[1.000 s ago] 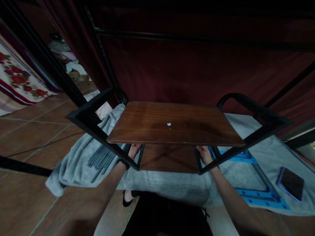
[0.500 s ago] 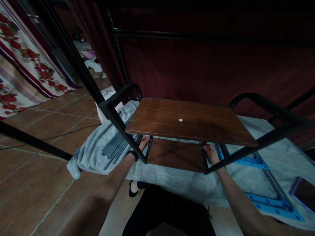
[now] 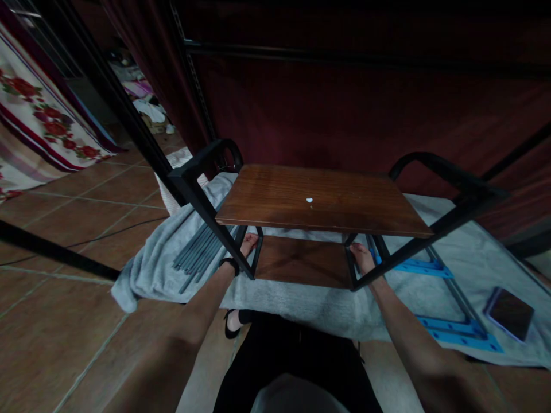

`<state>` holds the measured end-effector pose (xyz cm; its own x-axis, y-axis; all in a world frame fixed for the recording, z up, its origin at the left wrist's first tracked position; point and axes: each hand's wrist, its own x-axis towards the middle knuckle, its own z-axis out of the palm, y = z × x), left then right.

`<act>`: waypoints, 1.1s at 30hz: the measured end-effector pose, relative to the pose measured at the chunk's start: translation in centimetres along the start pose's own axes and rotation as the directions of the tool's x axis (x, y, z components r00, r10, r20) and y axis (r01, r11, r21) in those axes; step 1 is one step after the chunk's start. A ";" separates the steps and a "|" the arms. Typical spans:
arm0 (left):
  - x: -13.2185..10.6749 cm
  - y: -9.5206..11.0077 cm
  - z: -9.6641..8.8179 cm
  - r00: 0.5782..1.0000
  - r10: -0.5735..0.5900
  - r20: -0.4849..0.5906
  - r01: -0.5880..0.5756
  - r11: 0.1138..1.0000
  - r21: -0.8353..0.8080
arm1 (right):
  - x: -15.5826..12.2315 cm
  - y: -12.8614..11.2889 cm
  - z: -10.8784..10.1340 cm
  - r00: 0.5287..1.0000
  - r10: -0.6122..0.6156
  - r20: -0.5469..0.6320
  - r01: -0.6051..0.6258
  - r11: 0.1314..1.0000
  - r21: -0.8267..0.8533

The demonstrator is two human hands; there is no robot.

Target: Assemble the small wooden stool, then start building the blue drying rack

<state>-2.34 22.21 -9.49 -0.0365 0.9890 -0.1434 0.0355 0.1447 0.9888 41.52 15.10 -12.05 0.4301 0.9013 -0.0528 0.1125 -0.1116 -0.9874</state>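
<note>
A small table with a brown wooden top (image 3: 318, 201), a lower wooden shelf (image 3: 301, 261) and black metal side frames (image 3: 202, 195) stands on a grey blanket (image 3: 293, 304). My left hand (image 3: 248, 245) reaches under the top at the left frame's lower bar. My right hand (image 3: 360, 258) reaches under at the right frame's lower bar. Both hands' fingers are hidden behind the frame and the top.
A bundle of grey rods (image 3: 200, 252) lies on the blanket to the left. Blue-edged frame parts (image 3: 447, 330) and a dark phone (image 3: 510, 312) lie to the right. Tiled floor (image 3: 64, 332) spreads left; dark red cloth hangs behind.
The view has shifted a little; the table sits slightly higher and more to the left in the picture. My hands stay at the frames' lower bars.
</note>
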 end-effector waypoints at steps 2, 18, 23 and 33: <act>-0.2 0.2 -0.1 1.000 -0.004 0.019 0.004 1.000 0.002 | 0.0 -0.1 0.0 0.999 0.026 0.024 -0.027 0.999 0.025; 1.7 -2.6 -0.8 1.000 -0.001 0.009 0.001 0.999 -0.050 | -0.1 -0.3 -0.1 0.995 0.063 0.076 -0.074 0.986 0.149; 1.7 -2.8 -0.7 1.000 0.009 -0.006 -0.009 0.997 -0.072 | -0.2 0.0 -0.3 0.995 0.058 0.086 -0.072 0.982 0.174; 0.8 -1.7 -0.1 0.999 -0.028 -0.019 0.026 0.993 -0.117 | -0.4 0.5 -0.3 0.998 0.050 0.033 -0.057 0.971 0.233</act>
<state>-2.49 22.78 -11.23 -0.0560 0.9838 -0.1704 -0.0828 0.1655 0.9827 41.65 14.58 -12.45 0.4051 0.9079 -0.1073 -0.1236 -0.0619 -0.9904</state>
